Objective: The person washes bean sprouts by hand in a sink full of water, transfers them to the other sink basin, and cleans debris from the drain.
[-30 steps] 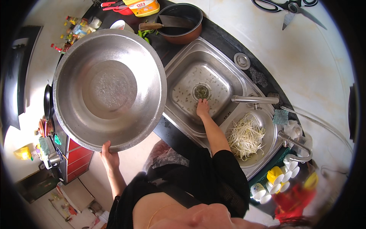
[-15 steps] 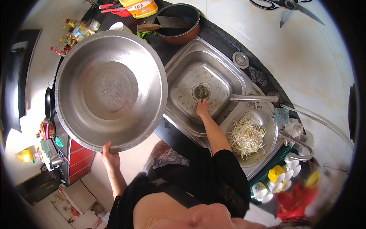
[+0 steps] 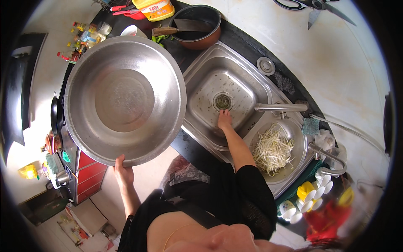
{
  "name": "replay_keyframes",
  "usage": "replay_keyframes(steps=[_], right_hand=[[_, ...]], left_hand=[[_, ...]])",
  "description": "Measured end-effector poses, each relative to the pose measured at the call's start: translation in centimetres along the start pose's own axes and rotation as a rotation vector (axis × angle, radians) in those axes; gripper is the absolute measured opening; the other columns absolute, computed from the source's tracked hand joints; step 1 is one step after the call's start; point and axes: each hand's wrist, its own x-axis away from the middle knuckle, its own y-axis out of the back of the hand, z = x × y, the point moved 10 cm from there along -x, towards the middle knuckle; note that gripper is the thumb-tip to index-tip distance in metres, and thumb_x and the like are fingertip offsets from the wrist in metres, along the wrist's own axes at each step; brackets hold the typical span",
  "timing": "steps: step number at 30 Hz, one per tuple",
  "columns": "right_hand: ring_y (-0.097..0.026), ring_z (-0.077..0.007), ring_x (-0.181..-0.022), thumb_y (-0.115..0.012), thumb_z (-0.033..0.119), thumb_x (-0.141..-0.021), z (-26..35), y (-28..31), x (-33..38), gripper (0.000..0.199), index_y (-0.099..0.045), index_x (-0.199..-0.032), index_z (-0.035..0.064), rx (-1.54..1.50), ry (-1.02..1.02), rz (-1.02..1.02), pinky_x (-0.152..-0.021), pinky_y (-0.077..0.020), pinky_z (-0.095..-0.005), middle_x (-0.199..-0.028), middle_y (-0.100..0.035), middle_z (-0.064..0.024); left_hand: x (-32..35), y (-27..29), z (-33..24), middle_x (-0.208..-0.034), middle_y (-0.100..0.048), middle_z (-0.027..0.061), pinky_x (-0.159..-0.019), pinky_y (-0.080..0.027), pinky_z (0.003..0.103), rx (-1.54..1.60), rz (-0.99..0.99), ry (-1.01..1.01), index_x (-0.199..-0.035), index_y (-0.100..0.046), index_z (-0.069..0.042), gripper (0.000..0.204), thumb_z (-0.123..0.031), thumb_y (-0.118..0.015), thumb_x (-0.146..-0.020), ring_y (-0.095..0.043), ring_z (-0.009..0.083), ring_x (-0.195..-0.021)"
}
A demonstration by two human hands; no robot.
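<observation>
The dark worktop (image 3: 191,147) carries everything that I work with, and in it is set a double steel sink (image 3: 220,63). To the left of the sink I have the big metal basin (image 3: 126,101), with its open side toward my camera; whether its far side rests on the worktop, I cannot tell. The brown pot (image 3: 205,43) stands behind the sink, and a knife (image 3: 194,24) with wooden handle lies across it. In the smaller, round bowl of the sink is a heap of bean sprouts (image 3: 273,151), near the tap (image 3: 285,108). My left hand (image 3: 123,170) has its grip closed on the near rim of the basin, the thumb on the inner side. My right hand (image 3: 225,120) is inside the larger bowl, just beside the drain (image 3: 223,93); what its grip holds, I cannot tell. Small green scraps (image 3: 223,102) lie in the drain and around it.
</observation>
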Motion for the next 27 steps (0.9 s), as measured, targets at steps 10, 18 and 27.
replay_keyframes(steps=[10, 18, 27], right_hand=[[-0.047, -0.0303, -0.102, -0.052, 0.009, -0.069, 2.6, -3.4, 3.6, 0.034, -0.053, -0.103, 0.0027, 0.075, 0.185, 0.281, -0.081, -0.0401, -0.0395, -0.109, -0.049, -0.0175], [-0.056, -0.0306, -0.09, -0.054, 0.009, -0.066, 1.6, -8.1, 2.7, 0.033, -0.057, -0.098, 0.0019, 0.037, 0.215, 0.357, -0.074, -0.0456, -0.0382, -0.097, -0.057, -0.0175], [-0.056, -0.0289, -0.09, -0.056, 0.008, -0.062, 1.8, -8.8, 2.7, 0.028, -0.062, -0.089, 0.0047, 0.136, 0.218, 0.453, -0.074, -0.046, -0.0369, -0.097, -0.058, -0.0144]], left_hand=[[-0.4, -0.3, 0.1, -0.097, -0.05, 0.0081, -0.081, -0.04, 0.031, -0.019, 0.027, 0.022, -0.1, -0.048, -0.001, 0.029, -0.004, -0.049, -0.071, -0.049, 0.0188, -0.09], [0.0, -1.1, -0.2, -0.098, -0.049, 0.0088, -0.082, -0.039, 0.032, -0.01, -0.005, -0.003, -0.101, -0.048, 0.0, 0.03, -0.005, -0.05, -0.071, -0.048, 0.0197, -0.093], [-0.2, -0.6, 0.1, -0.096, -0.05, 0.0078, -0.08, -0.041, 0.032, 0.0, 0.006, 0.0, -0.103, -0.047, 0.0, 0.031, -0.005, -0.05, -0.072, -0.049, 0.0187, -0.09]])
